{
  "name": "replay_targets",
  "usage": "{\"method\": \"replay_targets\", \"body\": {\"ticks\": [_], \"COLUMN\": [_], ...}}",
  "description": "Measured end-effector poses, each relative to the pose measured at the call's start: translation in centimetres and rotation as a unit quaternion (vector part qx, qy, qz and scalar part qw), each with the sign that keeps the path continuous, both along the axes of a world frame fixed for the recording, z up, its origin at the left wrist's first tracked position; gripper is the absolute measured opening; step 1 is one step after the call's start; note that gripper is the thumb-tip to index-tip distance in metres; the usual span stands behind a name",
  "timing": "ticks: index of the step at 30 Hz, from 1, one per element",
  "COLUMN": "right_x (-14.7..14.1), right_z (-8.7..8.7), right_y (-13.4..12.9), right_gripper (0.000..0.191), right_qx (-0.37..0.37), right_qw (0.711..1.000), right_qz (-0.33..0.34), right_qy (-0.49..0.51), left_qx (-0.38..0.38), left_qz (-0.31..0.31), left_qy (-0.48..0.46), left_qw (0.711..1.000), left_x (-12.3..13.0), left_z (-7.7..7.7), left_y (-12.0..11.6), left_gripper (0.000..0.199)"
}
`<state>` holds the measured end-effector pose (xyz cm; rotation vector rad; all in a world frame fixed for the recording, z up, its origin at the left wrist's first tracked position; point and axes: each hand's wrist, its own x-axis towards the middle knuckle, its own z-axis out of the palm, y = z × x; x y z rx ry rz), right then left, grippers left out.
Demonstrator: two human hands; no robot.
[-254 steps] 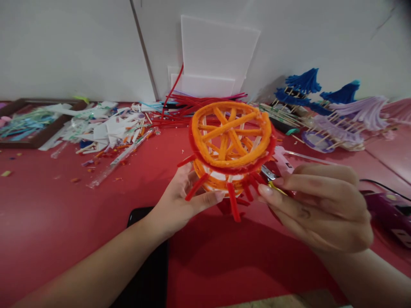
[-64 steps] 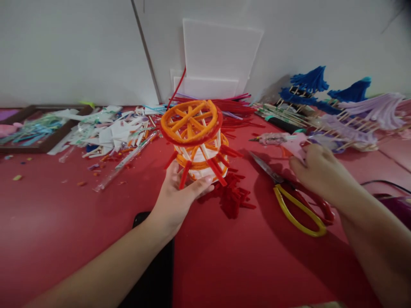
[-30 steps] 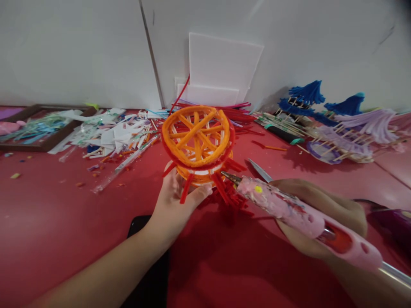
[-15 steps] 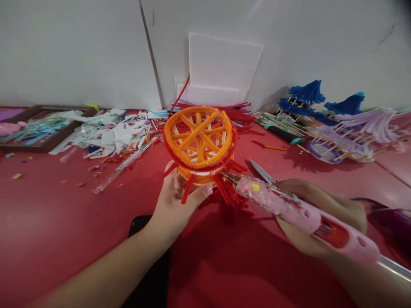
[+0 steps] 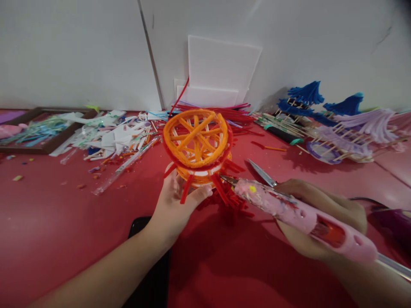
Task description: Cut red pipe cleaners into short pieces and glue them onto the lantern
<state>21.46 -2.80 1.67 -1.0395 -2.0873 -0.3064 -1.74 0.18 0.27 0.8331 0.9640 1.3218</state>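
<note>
My left hand (image 5: 180,199) is closed around the lower part of a round orange-and-red pipe-cleaner model (image 5: 197,141). Its top is a wheel-like ring with crossing spokes, and short red strips stick out below the rim. In my right hand (image 5: 324,209) is a pink hot glue gun (image 5: 289,209), a clear glue stick (image 5: 394,265) running out of its back. The dark nozzle meets the model's right side beside a red strip; whether it touches is unclear. A scissors blade (image 5: 261,172) shows just beyond my right hand, its handles hidden.
A black phone (image 5: 149,256) lies under my left forearm. Red pipe-cleaner pieces (image 5: 236,201) lie behind the model. White scraps (image 5: 118,134) and a brown frame (image 5: 48,147) are at left. Blue and lilac roofed models (image 5: 346,124) stand at right. White boards (image 5: 223,64) lean on the wall.
The model's top has tipped slightly and sits a little lower. The glue gun has shifted slightly left and down, its nozzle still at the model's right side. My left grip is unchanged.
</note>
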Motion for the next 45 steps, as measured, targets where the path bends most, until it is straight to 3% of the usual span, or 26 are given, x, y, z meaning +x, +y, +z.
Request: {"method": "replay_targets", "body": {"ticks": [5, 13, 33, 45], "right_x": [0.09, -0.2, -0.44, 0.23], "right_z": [0.3, -0.02, 0.2, -0.02], "right_y": [-0.07, -0.12, 0.29, 0.15], "right_gripper": [0.015, 0.021, 0.017, 0.013], "right_qx": [-0.007, -0.011, 0.018, 0.024], "right_qw": [1.0, 0.999, 0.998, 1.0], "right_qz": [0.016, -0.018, -0.002, -0.011], "right_qy": [-0.002, 0.034, 0.054, 0.017], "left_qx": [-0.067, -0.053, -0.053, -0.06], "left_qz": [0.017, 0.006, -0.003, 0.0], "left_qy": [-0.038, -0.013, -0.008, -0.011], "left_qw": [0.997, 0.998, 0.999, 0.998], "left_x": [0.02, -0.2, -0.18, -0.26], "left_z": [-0.28, -0.26, -0.2, -0.44], "left_y": [0.12, -0.1, -0.2, -0.1], "left_gripper": [0.047, 0.047, 0.049, 0.048]}}
